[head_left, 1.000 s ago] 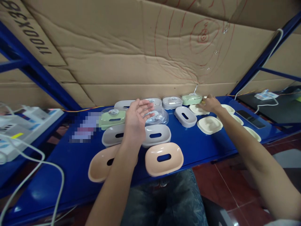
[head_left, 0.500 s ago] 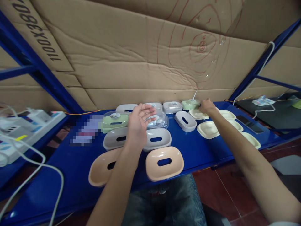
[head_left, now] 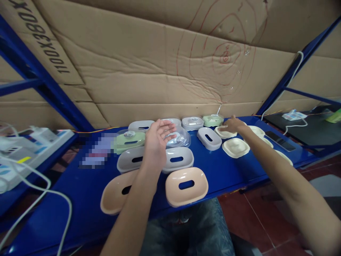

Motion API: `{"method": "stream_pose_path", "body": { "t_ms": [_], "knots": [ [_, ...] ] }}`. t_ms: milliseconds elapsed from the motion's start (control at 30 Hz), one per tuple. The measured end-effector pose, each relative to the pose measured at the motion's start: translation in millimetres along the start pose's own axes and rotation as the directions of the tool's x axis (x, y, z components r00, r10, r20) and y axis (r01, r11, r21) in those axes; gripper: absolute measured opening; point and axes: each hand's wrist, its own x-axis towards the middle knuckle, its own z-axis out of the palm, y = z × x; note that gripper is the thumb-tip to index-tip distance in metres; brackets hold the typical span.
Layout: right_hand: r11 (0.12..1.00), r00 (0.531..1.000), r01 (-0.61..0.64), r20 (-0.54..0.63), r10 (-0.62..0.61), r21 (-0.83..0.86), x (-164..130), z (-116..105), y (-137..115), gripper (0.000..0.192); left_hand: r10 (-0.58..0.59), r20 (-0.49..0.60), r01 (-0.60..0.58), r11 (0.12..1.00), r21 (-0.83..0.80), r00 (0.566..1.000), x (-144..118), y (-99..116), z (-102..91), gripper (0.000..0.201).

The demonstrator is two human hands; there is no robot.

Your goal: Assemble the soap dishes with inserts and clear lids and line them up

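My right hand (head_left: 234, 125) reaches to the back right and closes on the far rim of a shallow cream soap dish tray (head_left: 225, 134); its thumb lies over the tray, and some fingers are hidden. Another cream tray (head_left: 236, 147) lies just in front. My left hand (head_left: 160, 134) is held open, with its fingers apart, in front of a stack of clear lids (head_left: 179, 138). Below my left wrist are grey slotted soap dishes (head_left: 181, 158), partly covered by the arm. A grey slotted piece (head_left: 209, 138) stands between my hands.
Peach soap dishes (head_left: 186, 186) lie along the front edge of the blue table (head_left: 226, 174). Lidded green (head_left: 213, 120) and grey (head_left: 192, 123) soap boxes line the cardboard wall (head_left: 133, 71). A dark phone (head_left: 281, 141) lies right; power strips and white cables (head_left: 66, 213) are left.
My right hand has shifted slightly, and its thumb now stretches left over the cream tray. My left hand stays almost in place. The view has moved a little.
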Motion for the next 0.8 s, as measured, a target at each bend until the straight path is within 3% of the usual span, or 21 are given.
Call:
{"method": "stream_pose_path", "body": {
  "t_ms": [200,533,800],
  "knots": [
    [0.998,0.998,0.057,0.032,-0.056,-0.034,-12,-3,2,0.057,0.002,0.000,-0.002,1.000,-0.001,1.000,-1,0,0.5,0.046],
    [0.988,0.988,-0.157,-0.003,0.157,-0.002,-12,5,-15,0.087,-0.007,-0.011,0.007,1.000,-0.028,1.000,0,-1,0.8,0.045],
    [0.972,0.972,-0.232,-0.020,0.233,0.046,-18,-17,-24,0.061,0.001,0.002,-0.001,1.000,-0.007,1.000,0,0,-0.8,0.046]
  ]
}}
